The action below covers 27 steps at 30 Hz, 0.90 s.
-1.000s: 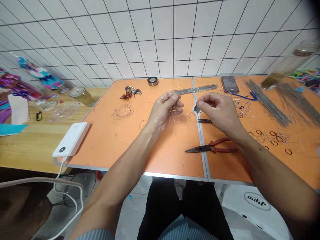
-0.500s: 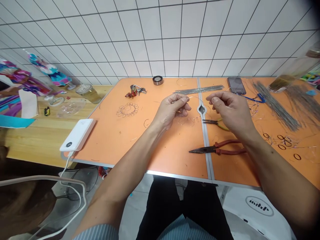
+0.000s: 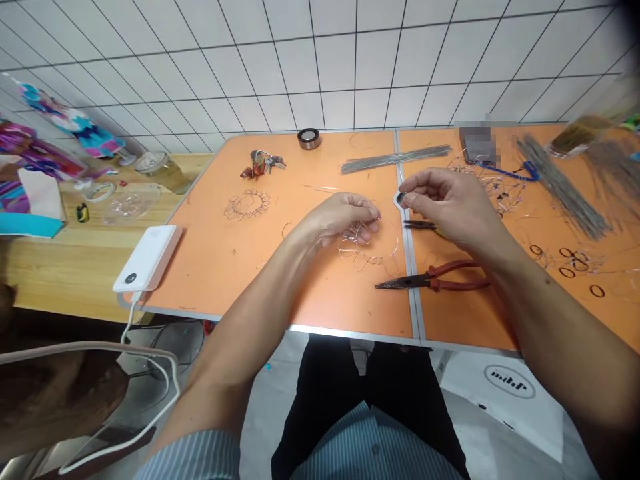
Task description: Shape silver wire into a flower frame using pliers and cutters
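Pinched together, the fingers of my left hand [image 3: 350,219] hold a thin looped wire piece [image 3: 369,257], which hangs over the orange table [image 3: 280,287]. To its right, my right hand [image 3: 445,200] has thumb and forefinger closed near the table's hinge gap; anything between them is too fine to make out. Below my right hand lie small pliers [image 3: 421,225], partly covered by it, and long-nosed pliers with red handles [image 3: 455,283]. A finished-looking ring of wire loops [image 3: 247,205] lies flat left of my left hand.
Behind the hands are keys [image 3: 265,163], a tape roll [image 3: 309,139] and a bundle of straight wires [image 3: 395,160]. More wires [image 3: 565,190], a phone [image 3: 477,145] and small dark rings [image 3: 567,273] lie right. A white power bank [image 3: 149,259] sits at the left edge.
The view has shifted slightly. My left hand has turned and moved lower, with more of the looped wire showing below it. My right hand has moved slightly left, its pinch near the hinge gap.
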Available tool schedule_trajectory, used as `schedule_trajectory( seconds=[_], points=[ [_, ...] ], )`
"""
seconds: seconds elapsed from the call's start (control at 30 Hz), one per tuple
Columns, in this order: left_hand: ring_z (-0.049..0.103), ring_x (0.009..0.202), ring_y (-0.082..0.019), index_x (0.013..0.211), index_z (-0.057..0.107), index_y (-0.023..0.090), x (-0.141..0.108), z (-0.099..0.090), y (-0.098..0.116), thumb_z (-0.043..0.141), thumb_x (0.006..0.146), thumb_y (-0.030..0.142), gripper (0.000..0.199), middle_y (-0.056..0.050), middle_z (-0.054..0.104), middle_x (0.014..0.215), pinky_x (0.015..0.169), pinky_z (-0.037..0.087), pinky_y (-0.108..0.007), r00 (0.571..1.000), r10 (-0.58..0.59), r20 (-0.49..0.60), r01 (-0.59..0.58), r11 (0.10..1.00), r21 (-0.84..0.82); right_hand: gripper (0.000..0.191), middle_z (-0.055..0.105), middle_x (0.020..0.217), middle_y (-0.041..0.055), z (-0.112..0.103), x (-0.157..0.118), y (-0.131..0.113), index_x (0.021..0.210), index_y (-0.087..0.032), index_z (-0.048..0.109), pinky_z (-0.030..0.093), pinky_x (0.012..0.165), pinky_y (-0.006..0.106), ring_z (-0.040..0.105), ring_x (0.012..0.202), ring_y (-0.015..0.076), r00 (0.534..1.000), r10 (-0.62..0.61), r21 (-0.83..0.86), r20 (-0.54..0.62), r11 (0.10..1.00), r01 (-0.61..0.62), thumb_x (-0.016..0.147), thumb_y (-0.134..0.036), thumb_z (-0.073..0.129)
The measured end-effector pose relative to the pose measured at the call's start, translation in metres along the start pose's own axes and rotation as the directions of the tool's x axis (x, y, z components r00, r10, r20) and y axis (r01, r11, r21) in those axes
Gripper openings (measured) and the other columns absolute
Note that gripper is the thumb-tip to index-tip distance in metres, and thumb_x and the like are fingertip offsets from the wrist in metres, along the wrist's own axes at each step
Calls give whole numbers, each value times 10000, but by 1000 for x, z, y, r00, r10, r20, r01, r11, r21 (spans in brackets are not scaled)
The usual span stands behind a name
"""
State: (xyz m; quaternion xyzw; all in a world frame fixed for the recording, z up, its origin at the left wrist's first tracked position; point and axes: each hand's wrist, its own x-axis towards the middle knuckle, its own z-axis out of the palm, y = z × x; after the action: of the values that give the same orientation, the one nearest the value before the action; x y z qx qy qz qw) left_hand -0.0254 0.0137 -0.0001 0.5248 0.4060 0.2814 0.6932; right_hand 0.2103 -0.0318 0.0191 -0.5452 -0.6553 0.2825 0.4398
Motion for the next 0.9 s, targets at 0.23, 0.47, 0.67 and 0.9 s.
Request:
schedule_trajectory(
  seconds=[0.23, 0.47, 0.67, 0.9],
  points=[
    [699, 513, -167, 736, 790, 165, 9, -13, -9, 830, 880, 124, 155, -127, 787, 715, 536, 535, -262, 997, 20, -69, -13, 995, 99, 130, 812, 889, 44, -6, 3, 8, 956, -256, 831, 593, 766, 413, 757, 855, 248, 1000, 23, -5, 8, 1000, -23, 914, -139, 792],
    [591, 644, -174, 611, 689, 211, 7, -25, -7, 884, 832, 118, 309, -25, 619, 593, 679, 482, -294, 923, 224, -314, -79, 907, 415, 102, 772, 833, 38, -5, 6, 17, 909, -255, 835, 571, 725, 405, 707, 794, 234, 999, 29, -15, 30, 999, -29, 884, -157, 849],
    [670, 786, -137, 870, 808, 210, 0, 0, 7, 871, 919, 171, 89, -23, 779, 840, 722, 520, -231, 896, 272, -350, -269, 961, 60, 125, 752, 799, 24, 10, 0, 10, 894, -263, 818, 535, 671, 382, 671, 745, 215, 994, 32, -11, 104, 999, -32, 852, -147, 798],
    [770, 763, -122, 945, 820, 200, 2, 12, 0, 894, 946, 220, 77, -48, 856, 898, 665, 549, -200, 943, 235, -236, -278, 946, -167, 127, 753, 817, 20, 30, -8, 6, 874, -258, 792, 529, 708, 377, 671, 767, 211, 982, 28, -67, 185, 998, -16, 848, -141, 749]
  ],
)
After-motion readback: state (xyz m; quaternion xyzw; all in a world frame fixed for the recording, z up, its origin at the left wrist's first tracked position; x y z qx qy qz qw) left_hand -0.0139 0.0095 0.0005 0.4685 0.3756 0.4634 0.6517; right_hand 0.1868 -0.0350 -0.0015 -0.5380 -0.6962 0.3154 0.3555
